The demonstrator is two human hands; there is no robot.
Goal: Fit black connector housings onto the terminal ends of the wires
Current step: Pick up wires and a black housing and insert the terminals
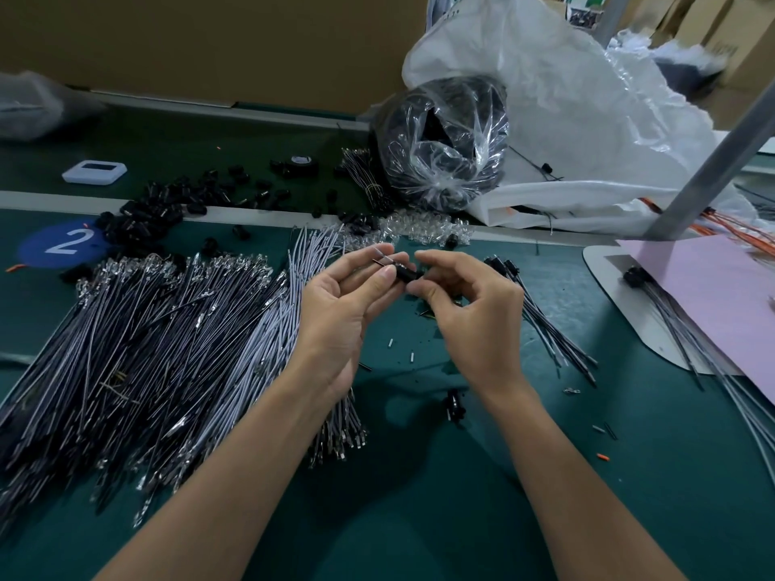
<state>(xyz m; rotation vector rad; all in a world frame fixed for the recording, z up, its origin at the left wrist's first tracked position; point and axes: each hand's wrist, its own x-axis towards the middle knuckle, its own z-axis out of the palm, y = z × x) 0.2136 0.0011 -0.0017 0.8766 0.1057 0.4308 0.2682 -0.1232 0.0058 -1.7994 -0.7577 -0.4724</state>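
Near the middle of the frame, the two hands meet just above the green table (482,509). The left hand (346,299) is turned palm up with its fingers curled, and its thumb and fingertips pinch the thin wire ends (380,258), whose metal terminals stick up toward the top of the frame. The right hand (472,308) is also curled. Its thumb and forefinger grip a black connector housing (409,273), which sits between the two hands and touches the left thumb tip. Whether the terminals have entered the housing cannot be told.

A broad pile of wires (159,354) covers the left half of the frame and runs under the left forearm. Loose black housings (167,203) are scattered in the upper left, near a blue disc marked 2 (63,243) and a small white device (94,171). A clear bag of black parts (440,140) stands at upper centre, with a heap of clear pieces (423,226) just below it. Right of the hands lies a smaller bunch of wires with housings fitted (545,325), and a pink sheet (713,287) lies at the right edge.
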